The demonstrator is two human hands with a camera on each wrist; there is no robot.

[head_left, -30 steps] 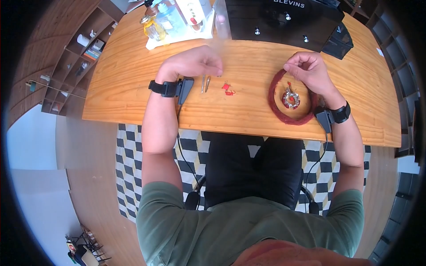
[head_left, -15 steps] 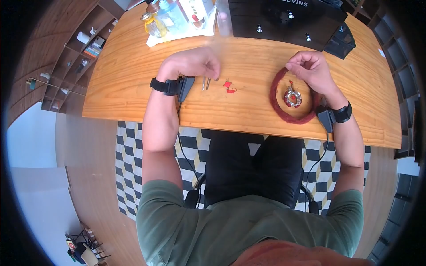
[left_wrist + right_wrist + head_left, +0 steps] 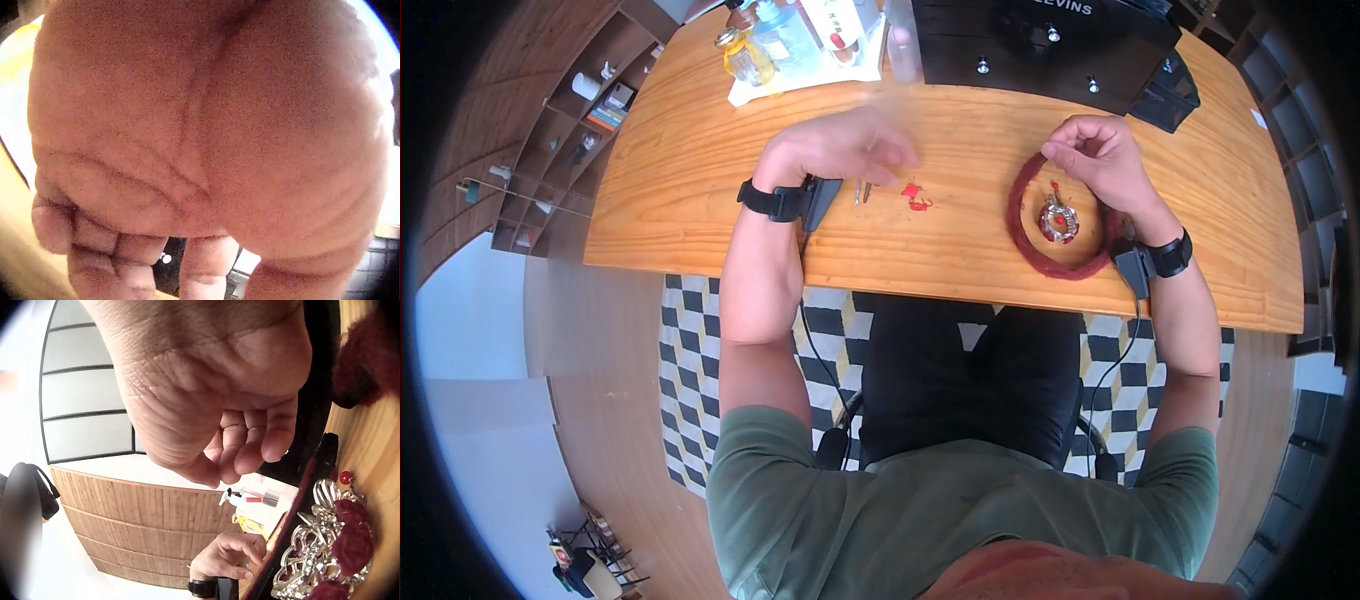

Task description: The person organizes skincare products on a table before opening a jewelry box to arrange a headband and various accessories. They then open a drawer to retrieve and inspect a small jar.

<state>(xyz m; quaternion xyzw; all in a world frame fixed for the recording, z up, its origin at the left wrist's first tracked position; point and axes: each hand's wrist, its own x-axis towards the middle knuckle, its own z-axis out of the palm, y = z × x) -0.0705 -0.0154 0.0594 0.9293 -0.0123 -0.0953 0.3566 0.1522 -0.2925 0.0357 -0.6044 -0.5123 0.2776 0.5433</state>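
In the head view my left hand [image 3: 840,145] hovers over the table's left half, its fingertips blurred and apart. Below it lie two thin metal tools [image 3: 858,192], partly covered by the hand, with small red pieces [image 3: 913,190] just to the right. My right hand [image 3: 1097,163] has its thumb and fingertips drawn together over the upper rim of a fuzzy dark-red ring [image 3: 1022,232]. I cannot tell whether something thin is pinched there. Inside the ring rests a silver ornament [image 3: 1058,222] with red parts; the right wrist view shows its openwork metal [image 3: 306,556] and a red bead [image 3: 345,477].
A black drawer box [image 3: 1020,60] with small knobs stands at the table's back, beside a smaller black container [image 3: 1168,95]. Bottles [image 3: 780,45] sit on a white tray [image 3: 800,88] at back left. Cables run down from both wrist cameras.
The left hand's fingers, together near the metal tools before, have spread and moved slightly right toward the red pieces. My right hand, the ring and the ornament stay put.
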